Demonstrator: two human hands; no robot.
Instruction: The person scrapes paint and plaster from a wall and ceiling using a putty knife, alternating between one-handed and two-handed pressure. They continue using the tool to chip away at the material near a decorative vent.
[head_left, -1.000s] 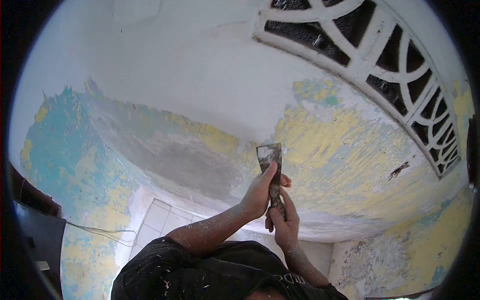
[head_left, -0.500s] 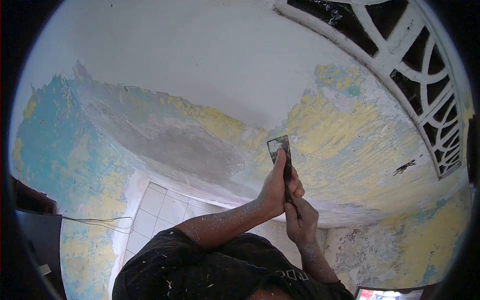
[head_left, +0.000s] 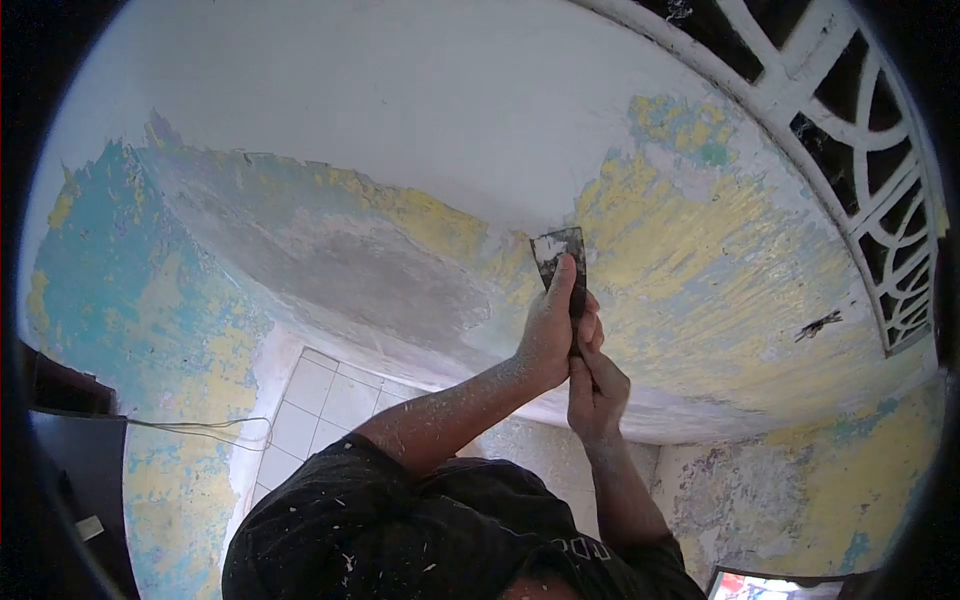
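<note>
Both hands are wrapping tight around the paint scraper [head_left: 558, 255]. The left hand [head_left: 552, 335] is gripping high, one finger stretching up along the blade's back. The right hand [head_left: 597, 392] is closing round the handle just beneath it. The blade edge is pressing flat on the wall [head_left: 400, 110], just to the right of the bare grey patch [head_left: 350, 270].

That patch is looking like the finished part, stripped down to plaster. By my read, plenty is left. Flaky yellow paint [head_left: 690, 260] is spreading out to the right of the patch, blue paint [head_left: 110, 250] is covering the wall to its left, and the white coat is sitting whole above it. The patterned vent grille [head_left: 880, 170] is showing far up to the patch's right, and pale floor tiles [head_left: 330, 405] are lying below it.
</note>
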